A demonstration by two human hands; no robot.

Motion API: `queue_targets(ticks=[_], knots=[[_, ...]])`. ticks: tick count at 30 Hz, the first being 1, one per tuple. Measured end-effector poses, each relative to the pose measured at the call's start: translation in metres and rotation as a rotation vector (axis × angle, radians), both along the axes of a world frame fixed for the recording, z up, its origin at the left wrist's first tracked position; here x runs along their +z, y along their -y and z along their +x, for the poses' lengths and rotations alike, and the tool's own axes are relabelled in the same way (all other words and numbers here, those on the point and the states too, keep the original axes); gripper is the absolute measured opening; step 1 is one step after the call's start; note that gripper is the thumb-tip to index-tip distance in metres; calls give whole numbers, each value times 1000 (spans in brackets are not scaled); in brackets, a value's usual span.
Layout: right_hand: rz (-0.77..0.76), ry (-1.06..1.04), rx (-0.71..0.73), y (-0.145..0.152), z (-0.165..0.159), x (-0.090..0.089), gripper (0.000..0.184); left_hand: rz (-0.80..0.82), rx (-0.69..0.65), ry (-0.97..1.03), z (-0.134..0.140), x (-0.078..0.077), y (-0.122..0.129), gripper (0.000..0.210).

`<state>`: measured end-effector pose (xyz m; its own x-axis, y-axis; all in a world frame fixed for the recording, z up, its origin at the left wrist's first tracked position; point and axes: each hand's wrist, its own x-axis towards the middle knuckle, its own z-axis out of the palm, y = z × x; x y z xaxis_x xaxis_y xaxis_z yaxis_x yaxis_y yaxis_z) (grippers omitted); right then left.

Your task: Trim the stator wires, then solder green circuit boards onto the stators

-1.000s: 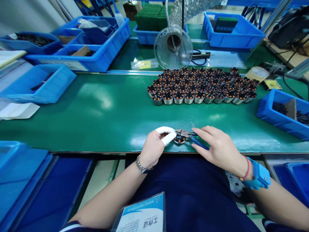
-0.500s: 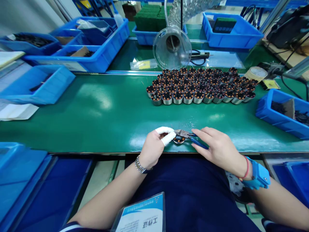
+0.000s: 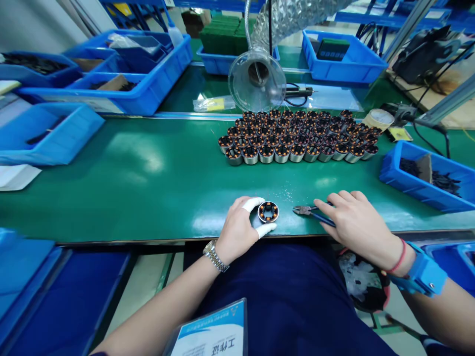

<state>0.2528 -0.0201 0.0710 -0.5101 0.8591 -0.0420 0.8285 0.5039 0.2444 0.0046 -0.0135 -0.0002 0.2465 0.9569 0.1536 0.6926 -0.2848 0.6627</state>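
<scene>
My left hand (image 3: 245, 222), with white coverings on thumb and forefinger, has those two fingers around a motor stator (image 3: 261, 220), a metal ring with copper windings inside. It stands close to the bench's front edge, its open top facing up. To its right, my right hand (image 3: 351, 222) holds diagonal cutters (image 3: 305, 210) by their blue handles. The jaws point left, apart from the stator. Tiny bright clippings (image 3: 285, 192) lie scattered on the green bench just beyond. Behind them stand several rows of similar stators (image 3: 282, 154).
A clear extraction hood (image 3: 239, 81) hangs behind the rows. A blue bin (image 3: 441, 185) with black parts stands at the right, and another blue bin (image 3: 48, 143) is at the left. A tape roll (image 3: 380, 117) lies past the stators' right end.
The cutters have moved right, away from the stator, with my right hand. My left fingers now surround the stator, which shows more fully. The camera view has shifted slightly.
</scene>
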Motion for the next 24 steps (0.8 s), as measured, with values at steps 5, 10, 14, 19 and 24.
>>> queue_targets(ticks=[5,10,14,19,24], knots=[[54,3,6,1,7,3,37,172,1,49,2,3,-3,41],[137,17,-63,-5,42,-5,40,748,28,-147,-15,16,-7,36],[175,57,-205,-15,77,-22,43,948,-32,-273,-24,26,-8,32],[113,-31,-306,-22,105,-46,46,1005,-42,-275,-21,35,-6,29],[96,-81,-326,-22,104,-52,49,1013,-59,-278,-18,37,-5,30]])
